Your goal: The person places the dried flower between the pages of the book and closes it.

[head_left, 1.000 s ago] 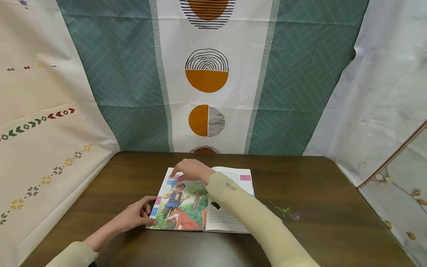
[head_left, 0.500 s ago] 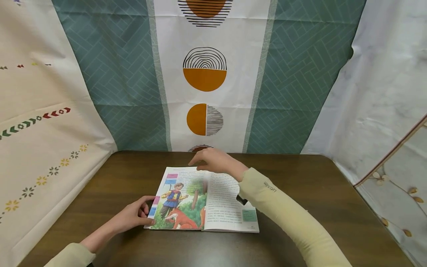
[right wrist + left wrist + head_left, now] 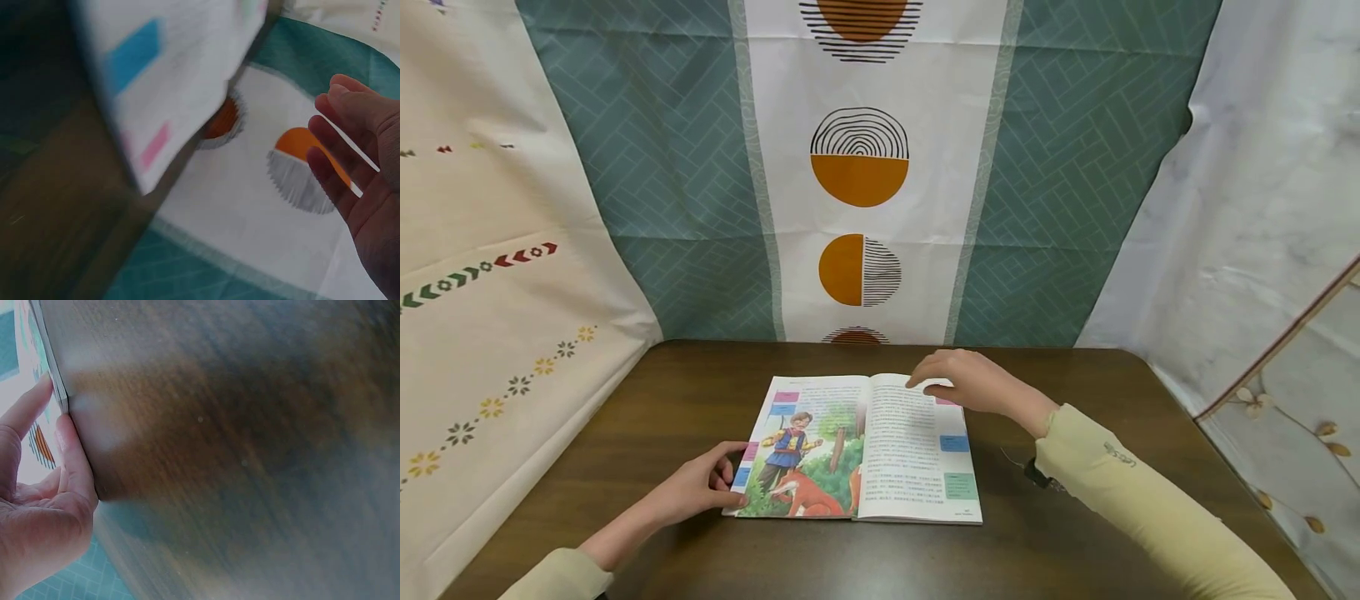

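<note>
An open picture book [image 3: 902, 450] lies on the brown table [image 3: 1075, 533]. Its left page [image 3: 801, 467] shows a figure in a blue vest and a red fox; the right page carries mostly text. At the book's lower left edge, my left hand [image 3: 696, 483] holds the book, thumb on the page and the other fingers bent at the side. The left wrist view shows the thumb [image 3: 34, 403] on top and a finger against the edge. My right hand [image 3: 973, 382] hovers over the upper right corner, fingers loosely bent, nothing in them.
A thin flower sprig [image 3: 1011, 456] lies right of the book, partly hidden by the right wrist. Patterned cloth [image 3: 865, 217] hangs behind the table, with a cream cloth [image 3: 512, 333] on the left and a marbled one [image 3: 1247, 275] on the right.
My right hand has swept from the left page across to the upper right corner, and the right page now lies flat with its text showing. My left hand has stayed at the book's edge.
</note>
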A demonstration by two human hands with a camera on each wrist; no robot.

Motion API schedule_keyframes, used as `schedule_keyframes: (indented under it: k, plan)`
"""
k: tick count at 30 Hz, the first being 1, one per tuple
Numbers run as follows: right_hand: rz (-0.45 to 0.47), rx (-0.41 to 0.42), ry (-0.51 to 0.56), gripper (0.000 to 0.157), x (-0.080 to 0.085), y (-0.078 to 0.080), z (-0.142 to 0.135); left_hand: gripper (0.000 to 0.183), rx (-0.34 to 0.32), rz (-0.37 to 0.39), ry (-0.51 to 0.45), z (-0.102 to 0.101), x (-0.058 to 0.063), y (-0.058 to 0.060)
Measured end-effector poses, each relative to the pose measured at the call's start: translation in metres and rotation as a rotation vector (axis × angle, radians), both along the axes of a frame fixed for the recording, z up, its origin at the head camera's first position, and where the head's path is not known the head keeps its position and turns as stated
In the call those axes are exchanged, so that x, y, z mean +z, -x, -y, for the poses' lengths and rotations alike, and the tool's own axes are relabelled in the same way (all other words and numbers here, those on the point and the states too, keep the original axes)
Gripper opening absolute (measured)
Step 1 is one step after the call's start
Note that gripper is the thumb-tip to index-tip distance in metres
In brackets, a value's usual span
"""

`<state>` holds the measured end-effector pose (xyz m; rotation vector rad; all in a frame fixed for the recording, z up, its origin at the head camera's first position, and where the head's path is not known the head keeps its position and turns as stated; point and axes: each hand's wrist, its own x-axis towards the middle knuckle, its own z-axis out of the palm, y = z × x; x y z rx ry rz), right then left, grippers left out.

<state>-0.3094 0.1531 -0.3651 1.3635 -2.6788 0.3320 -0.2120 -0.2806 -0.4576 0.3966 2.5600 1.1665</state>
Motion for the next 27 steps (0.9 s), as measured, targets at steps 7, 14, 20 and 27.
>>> schedule_keyframes:
  k: [7,14,20,27]
  plan:
    - [-0.051,0.000,-0.011,0.028,-0.020,-0.017,-0.041,0.083,0.006,0.001,0.004,0.000,-0.002,0.000]
    - [-0.053,-0.051,-0.033,0.027,-0.036,-0.026,-0.075,0.084,0.002,0.003,0.010,0.000,0.000,0.000]
    - [-0.038,-0.036,-0.087,0.024,-0.046,-0.030,-0.094,0.084,0.010,0.006,0.020,-0.001,0.002,-0.001]
    - [0.033,-0.036,-0.147,0.024,-0.058,-0.032,-0.107,0.083,0.006,0.002,0.026,-0.001,0.003,0.000]
